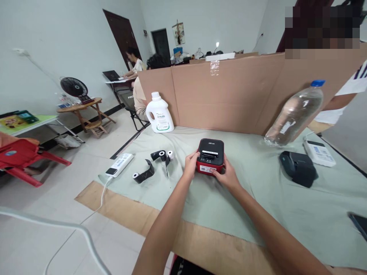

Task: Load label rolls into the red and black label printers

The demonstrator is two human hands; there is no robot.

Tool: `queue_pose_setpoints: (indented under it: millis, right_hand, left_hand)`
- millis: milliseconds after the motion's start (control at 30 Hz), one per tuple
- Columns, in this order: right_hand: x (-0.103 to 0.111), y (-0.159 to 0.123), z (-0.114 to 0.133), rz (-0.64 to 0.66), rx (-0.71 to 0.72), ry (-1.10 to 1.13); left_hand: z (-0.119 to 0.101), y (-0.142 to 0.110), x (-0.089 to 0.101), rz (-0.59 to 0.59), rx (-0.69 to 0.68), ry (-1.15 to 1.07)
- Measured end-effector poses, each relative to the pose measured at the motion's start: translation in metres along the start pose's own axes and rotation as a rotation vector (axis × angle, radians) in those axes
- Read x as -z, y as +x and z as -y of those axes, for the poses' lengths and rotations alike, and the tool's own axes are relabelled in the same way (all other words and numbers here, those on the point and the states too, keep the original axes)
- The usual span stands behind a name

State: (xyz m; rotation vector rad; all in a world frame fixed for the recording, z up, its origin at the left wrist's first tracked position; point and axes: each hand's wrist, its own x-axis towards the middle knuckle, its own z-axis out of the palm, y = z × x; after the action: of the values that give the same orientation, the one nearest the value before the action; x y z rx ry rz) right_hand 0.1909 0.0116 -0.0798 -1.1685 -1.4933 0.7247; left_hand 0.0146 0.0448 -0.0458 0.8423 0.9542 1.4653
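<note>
A small black and red thermal printer (212,146) stands on the green cloth in front of me, with a slot in its top and a white label on its near red side. My left hand (190,165) is closed against its left side, fingers by the top edge. On the other side, my right hand (228,175) grips the right and front, its thumb at the label. To the left lie rolls of black paper: a partly unwound roll (144,173) and, farther back, another black roll (157,154) beside a small white roll (171,154).
A cardboard divider (220,95) closes off the table's back, with a white detergent jug (161,116) and a tilted water bottle (296,114) before it. A black device (298,169), white box (319,153) and phone (359,223) lie right. A corded white power strip (119,165) lies left.
</note>
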Motion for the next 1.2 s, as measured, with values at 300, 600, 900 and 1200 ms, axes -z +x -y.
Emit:
queue_pose_setpoints:
  millis: [300, 600, 900, 1200]
  right_hand:
    - [-0.072, 0.077, 0.056, 0.088, 0.146, 0.087]
    - [-0.217, 0.169, 0.087, 0.215, 0.033, -0.039]
    - [-0.28, 0.18, 0.052, 0.271, -0.022, -0.037]
    - [-0.246, 0.169, 0.06, 0.345, -0.079, -0.045]
  left_hand:
    - [-0.096, 0.063, 0.063, -0.032, -0.038, 0.224]
    - [-0.152, 0.15, 0.153, -0.312, -0.03, 0.222]
    - [-0.121, 0.174, 0.21, -0.43, 0.03, 0.155]
    - [-0.117, 0.169, 0.207, -0.506, 0.021, 0.234]
